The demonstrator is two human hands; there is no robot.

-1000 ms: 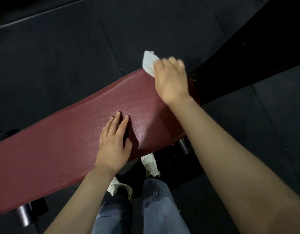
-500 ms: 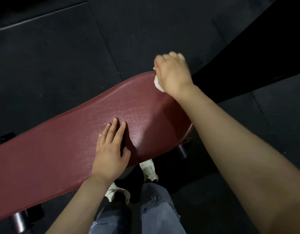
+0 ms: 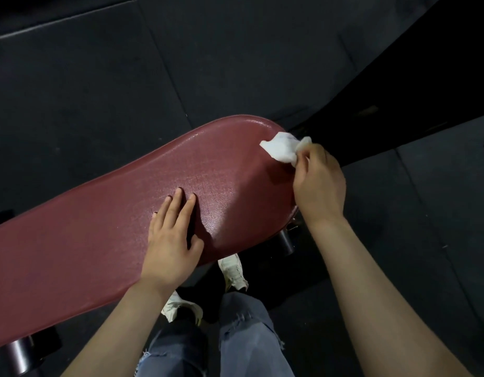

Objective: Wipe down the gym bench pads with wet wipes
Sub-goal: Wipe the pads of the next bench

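1. Long dark-red textured vinyl bench pad (image 3: 104,240), running from the near left to its rounded end at the far right, above a dark rubber-tiled floor (image 3: 72,91).
2. Left hand (image 3: 171,235), palm down, fingers straight and together, resting flat on the pad's near middle; it holds nothing.
3. White sneakers (image 3: 232,270) and grey ripped jeans (image 3: 246,336), below the pad's near edge.
4. Crumpled white wet wipe (image 3: 283,149), lying against the pad's rounded right end.
5. Right hand (image 3: 318,183), fingers curled, pinching the wipe's right edge just beside the pad's end.
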